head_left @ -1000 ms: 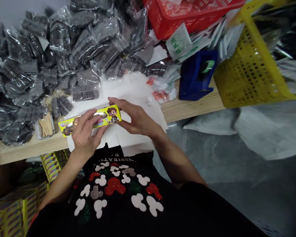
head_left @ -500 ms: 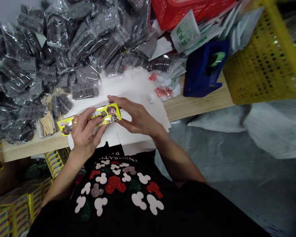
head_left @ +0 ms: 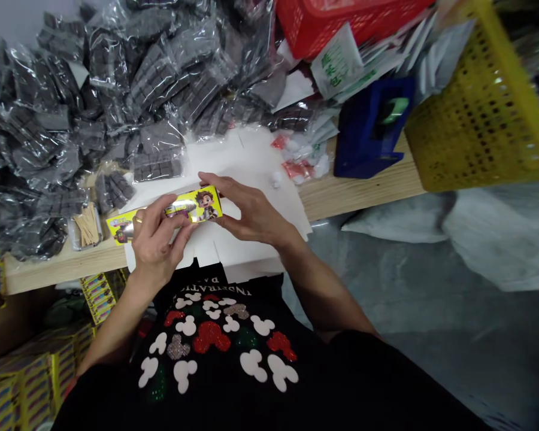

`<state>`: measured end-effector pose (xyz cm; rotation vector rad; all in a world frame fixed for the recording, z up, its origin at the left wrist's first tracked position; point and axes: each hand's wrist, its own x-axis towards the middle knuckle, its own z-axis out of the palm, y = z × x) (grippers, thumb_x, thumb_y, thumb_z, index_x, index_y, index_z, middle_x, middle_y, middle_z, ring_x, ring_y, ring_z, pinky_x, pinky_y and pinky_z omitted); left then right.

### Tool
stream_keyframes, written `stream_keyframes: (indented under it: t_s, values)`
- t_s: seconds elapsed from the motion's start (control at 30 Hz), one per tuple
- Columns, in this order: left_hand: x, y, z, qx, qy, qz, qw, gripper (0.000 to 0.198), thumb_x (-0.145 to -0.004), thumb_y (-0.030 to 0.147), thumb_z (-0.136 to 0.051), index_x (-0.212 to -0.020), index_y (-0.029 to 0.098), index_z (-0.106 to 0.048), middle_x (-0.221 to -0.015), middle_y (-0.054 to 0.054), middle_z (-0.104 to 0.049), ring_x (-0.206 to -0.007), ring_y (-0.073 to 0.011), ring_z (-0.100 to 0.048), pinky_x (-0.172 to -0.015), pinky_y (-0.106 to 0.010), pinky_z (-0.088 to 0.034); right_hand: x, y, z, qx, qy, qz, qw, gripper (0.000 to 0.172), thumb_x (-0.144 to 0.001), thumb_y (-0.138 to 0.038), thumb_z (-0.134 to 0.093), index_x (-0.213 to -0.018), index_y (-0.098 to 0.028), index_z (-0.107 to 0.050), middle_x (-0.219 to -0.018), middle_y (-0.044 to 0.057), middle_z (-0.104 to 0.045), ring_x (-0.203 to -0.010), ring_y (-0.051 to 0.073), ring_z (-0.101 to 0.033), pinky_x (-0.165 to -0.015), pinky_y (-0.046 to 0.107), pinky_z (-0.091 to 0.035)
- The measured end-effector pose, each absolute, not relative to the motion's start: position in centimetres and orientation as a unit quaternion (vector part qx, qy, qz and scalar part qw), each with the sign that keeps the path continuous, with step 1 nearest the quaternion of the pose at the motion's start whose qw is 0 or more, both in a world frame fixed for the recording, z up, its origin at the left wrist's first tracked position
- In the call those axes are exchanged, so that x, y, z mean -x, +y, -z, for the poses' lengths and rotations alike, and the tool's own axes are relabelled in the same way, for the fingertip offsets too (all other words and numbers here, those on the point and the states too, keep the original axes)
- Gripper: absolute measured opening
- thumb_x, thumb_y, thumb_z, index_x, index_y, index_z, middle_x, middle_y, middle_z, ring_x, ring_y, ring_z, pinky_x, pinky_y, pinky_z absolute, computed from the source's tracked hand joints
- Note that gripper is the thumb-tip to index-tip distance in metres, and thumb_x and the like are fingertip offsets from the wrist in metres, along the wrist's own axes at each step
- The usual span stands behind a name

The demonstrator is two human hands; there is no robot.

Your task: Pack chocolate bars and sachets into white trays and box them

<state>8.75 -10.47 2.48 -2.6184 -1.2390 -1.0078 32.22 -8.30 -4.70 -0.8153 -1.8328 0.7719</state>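
A narrow yellow printed box [head_left: 208, 203] with a cartoon figure is held level above white paper sheets [head_left: 247, 161] on the wooden table. My left hand [head_left: 157, 236] wraps over its middle, fingers across the top face and thumb along the near side. At the box's right end, my right hand [head_left: 251, 209] curls around the edge with its fingertips on the far side and thumb on the near side. Bagged dark blocks [head_left: 157, 164] lie just beyond the box. Left of my left hand sits a small clear tray of wooden sticks [head_left: 87, 226].
Many more bagged dark blocks [head_left: 112, 66] pile up at the back left. A red basket [head_left: 341, 24], a blue tape dispenser [head_left: 371, 131] and a yellow perforated basket [head_left: 480, 114] stand to the right. Yellow cartons [head_left: 31, 377] sit below the table at left.
The box has tilted slightly, so glare now covers part of its lettering. Both hands keep nearly the same hold; the view has shifted very little.
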Motion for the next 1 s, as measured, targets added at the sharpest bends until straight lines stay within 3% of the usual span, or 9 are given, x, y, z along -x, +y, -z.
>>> stream_keyframes:
  t_s: [0.1,0.27,0.4,0.6,0.87,1.0]
  values:
    - [-9.0,-10.7,-2.3,0.851,-0.42,0.312,0.044,0.009,-0.101,0.03,-0.075,-0.104,0.022,-0.073,-0.133,-0.012,-0.075,-0.105,-0.0253,-0.074,-0.095,-0.043,-0.058,-32.2,-8.3,4.7,0.334,-0.749,-0.314,0.477,0.076,-0.103,-0.035,-0.066,-0.173,-0.037,-0.036,-0.164,0.005,-0.058,-0.143,0.029,-0.062,-0.119,0.054,-0.057]
    - [-9.0,-10.8,-1.8,0.844,-0.415,0.334,0.054,0.026,-0.102,0.034,-0.075,-0.125,0.022,-0.071,-0.132,-0.014,-0.077,-0.115,-0.0265,-0.075,-0.097,-0.042,-0.06,-32.2,-8.4,4.7,0.324,-0.753,-0.305,0.485,0.077,-0.102,-0.03,-0.066,-0.173,-0.037,-0.036,-0.162,0.006,-0.06,-0.143,0.029,-0.062,-0.119,0.055,-0.056]
    - [-9.1,-10.9,-1.2,0.838,-0.405,0.354,0.088,0.016,-0.102,0.031,-0.074,-0.116,0.023,-0.073,-0.131,-0.011,-0.079,-0.112,-0.0258,-0.078,-0.095,-0.042,-0.062,-32.2,-8.5,4.7,0.326,-0.754,-0.313,0.477,0.078,-0.101,-0.03,-0.066,-0.173,-0.037,-0.037,-0.163,0.006,-0.059,-0.142,0.029,-0.063,-0.119,0.055,-0.056]
    - [-9.5,-11.1,-1.0,0.83,-0.413,0.371,0.058,0.012,-0.101,0.025,-0.075,-0.113,0.023,-0.073,-0.136,-0.012,-0.077,-0.117,-0.0268,-0.076,-0.099,-0.043,-0.058,-32.2,-8.4,4.7,0.331,-0.748,-0.313,0.483,0.076,-0.102,-0.032,-0.067,-0.172,-0.036,-0.038,-0.161,0.007,-0.06,-0.14,0.029,-0.064,-0.118,0.053,-0.058]
    - [-9.2,-11.0,-1.6,0.837,-0.44,0.324,0.025,0.01,-0.105,0.03,-0.067,-0.103,0.021,-0.069,-0.139,-0.016,-0.073,-0.123,-0.0311,-0.072,-0.106,-0.049,-0.054,-32.3,-8.1,4.6,0.338,-0.75,-0.32,0.47,0.074,-0.102,-0.036,-0.068,-0.171,-0.034,-0.04,-0.162,0.008,-0.06,-0.138,0.029,-0.065,-0.117,0.054,-0.058]
    - [-8.6,-10.8,-3.3,0.842,-0.438,0.308,-0.067,0.027,-0.103,0.037,-0.072,-0.125,0.02,-0.069,-0.137,-0.016,-0.072,-0.125,-0.0284,-0.071,-0.099,-0.043,-0.062,-32.3,-8.0,4.8,0.333,-0.748,-0.32,0.476,0.075,-0.102,-0.037,-0.068,-0.171,-0.036,-0.04,-0.162,0.007,-0.06,-0.135,0.029,-0.067,-0.115,0.053,-0.06]
